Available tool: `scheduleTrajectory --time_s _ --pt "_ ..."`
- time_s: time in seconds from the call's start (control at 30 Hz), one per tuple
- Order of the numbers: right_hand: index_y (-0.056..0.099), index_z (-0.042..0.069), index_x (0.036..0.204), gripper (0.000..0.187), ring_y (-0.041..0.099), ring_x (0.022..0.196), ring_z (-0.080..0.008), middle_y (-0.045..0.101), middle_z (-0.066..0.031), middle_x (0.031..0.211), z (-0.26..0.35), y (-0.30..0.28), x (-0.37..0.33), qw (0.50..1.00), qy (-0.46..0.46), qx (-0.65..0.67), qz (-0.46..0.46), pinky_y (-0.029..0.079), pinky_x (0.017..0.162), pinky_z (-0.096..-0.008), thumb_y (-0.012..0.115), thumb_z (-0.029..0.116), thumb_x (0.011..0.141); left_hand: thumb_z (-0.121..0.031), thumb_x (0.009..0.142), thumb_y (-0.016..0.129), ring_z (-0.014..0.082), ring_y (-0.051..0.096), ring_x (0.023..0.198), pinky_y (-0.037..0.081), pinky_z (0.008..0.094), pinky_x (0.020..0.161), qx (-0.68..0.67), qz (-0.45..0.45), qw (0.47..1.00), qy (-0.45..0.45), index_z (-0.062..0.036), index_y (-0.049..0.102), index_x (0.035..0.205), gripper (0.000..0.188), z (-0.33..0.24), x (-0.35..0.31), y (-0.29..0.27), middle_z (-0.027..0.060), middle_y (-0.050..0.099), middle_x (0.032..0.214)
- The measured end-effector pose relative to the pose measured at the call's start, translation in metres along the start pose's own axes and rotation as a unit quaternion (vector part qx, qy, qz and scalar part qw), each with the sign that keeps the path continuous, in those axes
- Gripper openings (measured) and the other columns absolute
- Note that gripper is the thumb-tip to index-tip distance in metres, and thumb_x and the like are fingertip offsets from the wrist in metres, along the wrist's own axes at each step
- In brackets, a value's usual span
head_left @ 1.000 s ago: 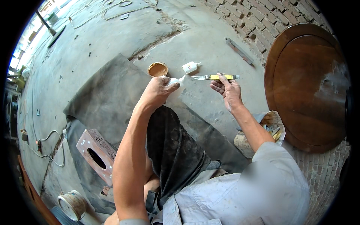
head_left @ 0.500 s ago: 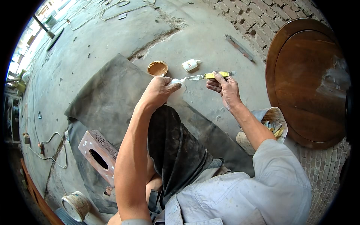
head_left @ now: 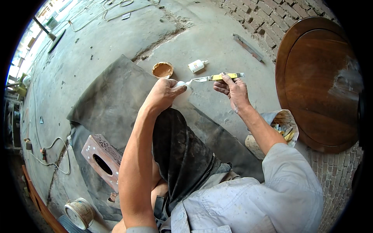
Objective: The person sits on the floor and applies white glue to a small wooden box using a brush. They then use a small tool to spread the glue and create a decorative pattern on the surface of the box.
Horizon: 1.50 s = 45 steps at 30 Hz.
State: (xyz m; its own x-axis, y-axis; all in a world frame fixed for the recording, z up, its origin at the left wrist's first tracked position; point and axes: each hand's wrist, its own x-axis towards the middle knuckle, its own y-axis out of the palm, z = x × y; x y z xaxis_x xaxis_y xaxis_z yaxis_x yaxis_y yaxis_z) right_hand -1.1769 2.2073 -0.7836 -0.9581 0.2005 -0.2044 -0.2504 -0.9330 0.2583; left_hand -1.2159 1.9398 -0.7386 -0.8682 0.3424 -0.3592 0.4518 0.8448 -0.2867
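My left hand (head_left: 164,93) is closed around a translucent white squeeze bottle (head_left: 182,98), its nozzle tilted up to the right. That nozzle meets, or nearly meets, the tip of a yellow-handled knife (head_left: 202,79) with a flat, smeared blade. My right hand (head_left: 235,93) pinches the knife's handle between thumb and fingers, keeping it about level. Just beyond the hands, a tub of tan paste (head_left: 162,70) stands on the floor. A small white bottle (head_left: 197,66) lies beside it. Dark cloth (head_left: 182,147) covers my lap.
Left of my arm sits a wooden tissue box (head_left: 101,157) with white spots and an oval opening. A bucket of tools (head_left: 285,128) stands by my right elbow. The round brown tabletop (head_left: 311,85) leans at right. A metal bar (head_left: 248,48) and a dark mat (head_left: 105,97) lie on the floor.
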Motion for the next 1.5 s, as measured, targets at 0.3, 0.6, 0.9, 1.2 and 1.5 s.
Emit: scheduleTrajectory --time_s 0.3,0.6,0.9,1.2,1.5 --pt "0.064 -0.002 0.107 0.026 0.073 0.082 -0.0191 0.071 -0.0137 0.095 -0.001 -0.001 -0.002 1.0 0.005 0.0 -0.002 0.065 0.078 -0.0325 0.067 0.023 0.099 -0.028 0.094 0.07 0.009 0.046 0.056 0.037 0.0308 0.052 0.015 0.004 1.0 0.001 0.0045 0.074 0.099 0.033 0.003 0.004 0.0 -0.0006 0.052 0.063" --pt "0.063 -0.001 0.107 0.025 0.073 0.082 -0.0188 0.07 -0.0132 0.095 -0.004 -0.005 -0.001 1.0 0.011 0.001 0.001 0.065 0.077 -0.0325 0.067 0.023 0.099 -0.027 0.092 0.071 0.015 0.057 0.071 0.047 0.0348 0.068 0.05 0.005 0.999 0.016 0.0056 0.073 0.105 0.035 0.006 0.007 0.0 0.0068 0.062 0.073" --pt "0.058 0.0 0.111 0.024 0.07 0.086 -0.0164 0.068 -0.0107 0.095 -0.01 -0.005 0.008 0.991 -0.087 -0.101 0.009 0.061 0.08 -0.0313 0.052 0.023 0.107 -0.027 0.096 0.068 0.0153 0.058 0.081 0.048 0.0338 0.075 0.025 -0.037 0.995 0.088 0.006 0.063 0.106 0.035 0.008 0.009 0.001 0.009 0.064 0.086" --pt "0.05 0.007 0.132 0.027 0.071 0.071 -0.0311 0.066 -0.0149 0.08 0.062 0.043 -0.01 0.767 -0.413 -0.474 0.129 0.056 0.062 -0.0394 0.044 0.01 0.105 -0.008 0.098 0.054 0.023 0.069 0.083 0.061 0.038 0.073 -0.243 -0.022 0.965 0.099 -0.0011 0.034 0.123 0.033 -0.014 -0.001 0.039 0.0154 0.065 0.1" --pt "0.055 0.002 0.123 0.03 0.07 0.075 -0.0307 0.064 -0.0138 0.091 0.065 0.067 0.004 0.538 -0.509 -0.645 0.186 0.06 0.063 -0.0391 0.053 0.01 0.094 -0.017 0.097 0.067 0.0182 0.064 0.08 0.055 0.0342 0.073 -0.044 -0.238 0.941 0.236 -0.0025 0.059 0.115 0.025 0.012 0.017 0.057 0.0102 0.067 0.09"
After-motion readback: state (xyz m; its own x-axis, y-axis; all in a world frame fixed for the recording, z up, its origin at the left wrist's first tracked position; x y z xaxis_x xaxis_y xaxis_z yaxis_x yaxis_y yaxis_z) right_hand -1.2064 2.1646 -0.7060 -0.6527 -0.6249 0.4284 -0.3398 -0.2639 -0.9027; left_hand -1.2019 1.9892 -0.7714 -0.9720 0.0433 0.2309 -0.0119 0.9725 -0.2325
